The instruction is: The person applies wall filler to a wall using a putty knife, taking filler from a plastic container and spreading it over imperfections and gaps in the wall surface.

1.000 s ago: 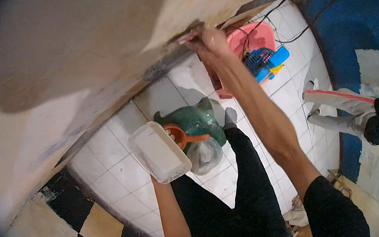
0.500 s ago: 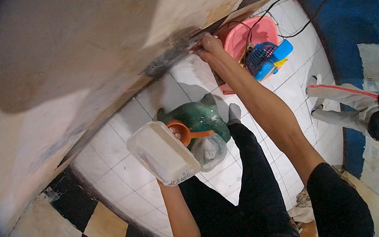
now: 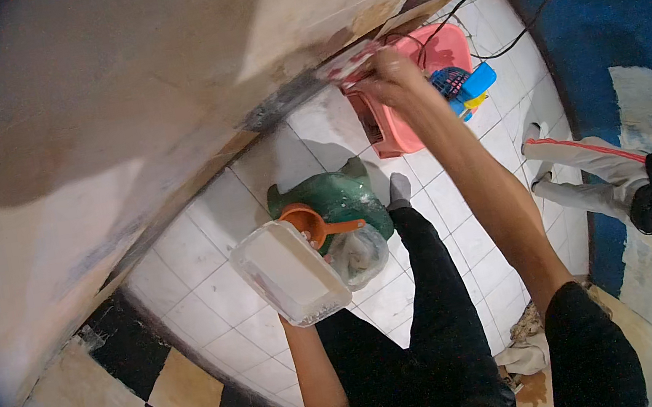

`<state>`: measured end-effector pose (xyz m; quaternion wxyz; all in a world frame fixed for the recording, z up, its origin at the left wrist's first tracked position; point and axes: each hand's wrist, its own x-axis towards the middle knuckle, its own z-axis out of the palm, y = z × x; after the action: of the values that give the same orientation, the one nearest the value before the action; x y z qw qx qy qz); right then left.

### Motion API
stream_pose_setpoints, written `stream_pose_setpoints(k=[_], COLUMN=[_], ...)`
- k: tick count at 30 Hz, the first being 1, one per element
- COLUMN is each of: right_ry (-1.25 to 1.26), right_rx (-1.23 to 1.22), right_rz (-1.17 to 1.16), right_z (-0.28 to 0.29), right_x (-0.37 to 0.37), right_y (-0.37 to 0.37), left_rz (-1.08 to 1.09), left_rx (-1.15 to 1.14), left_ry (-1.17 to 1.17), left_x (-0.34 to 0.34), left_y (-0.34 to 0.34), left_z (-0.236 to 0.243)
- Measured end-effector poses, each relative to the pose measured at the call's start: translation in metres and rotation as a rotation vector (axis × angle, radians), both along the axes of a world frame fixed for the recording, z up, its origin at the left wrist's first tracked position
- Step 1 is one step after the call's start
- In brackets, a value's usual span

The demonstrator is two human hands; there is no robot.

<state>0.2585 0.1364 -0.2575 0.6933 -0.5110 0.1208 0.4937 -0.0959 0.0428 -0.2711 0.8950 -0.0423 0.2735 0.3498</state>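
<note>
My left forearm [image 3: 312, 376] runs up under a shallow white tray [image 3: 285, 269], with pale material inside. My left hand holds it from beneath, fingers hidden. My right hand [image 3: 391, 74] is at the foot of the plastered wall, closed on a flat, pale, red-smeared tool [image 3: 346, 61], blurred and too small to name surely. Under the tray's far side are an orange long-handled dipper [image 3: 338, 227] and a green plastic object [image 3: 315, 190], possibly a stool, with a clear plastic bag [image 3: 364, 257] beside them.
A pink tub [image 3: 446, 44] with blue fan-like parts [image 3: 477, 79] stands beyond my right arm, dark cables [image 3: 521, 36] crossing above it. At right, another person [image 3: 622, 191] in pale trousers is near the blue wall. Crumpled cloth [image 3: 521, 356] lies by my right leg.
My right hand has moved slightly rightward along the wall's foot, and the flat tool shows more. The tray sits a little lower and farther right in the view.
</note>
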Motion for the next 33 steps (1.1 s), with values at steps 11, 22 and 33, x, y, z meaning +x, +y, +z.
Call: stream_pose_setpoints(k=[11,22,33], right_ry=[-0.937,-0.723,-0.189], right_rx=[0.020,0.185,0.091], right_rz=[0.581,0.508,0.119], right_z=[0.119,-0.197,0.155], right_x=[-0.015,0.154,0.060], right_y=[-0.013,-0.049,-0.031], left_rz=[-0.011,-0.088,-0.027], left_rx=[-0.023,-0.014,0.038], left_ry=[0.015,0.080,0.090], left_x=[-0.011,0.004,-0.003], left_y=[0.004,0.002,-0.014], left_z=[-0.002,-0.018,-0.005])
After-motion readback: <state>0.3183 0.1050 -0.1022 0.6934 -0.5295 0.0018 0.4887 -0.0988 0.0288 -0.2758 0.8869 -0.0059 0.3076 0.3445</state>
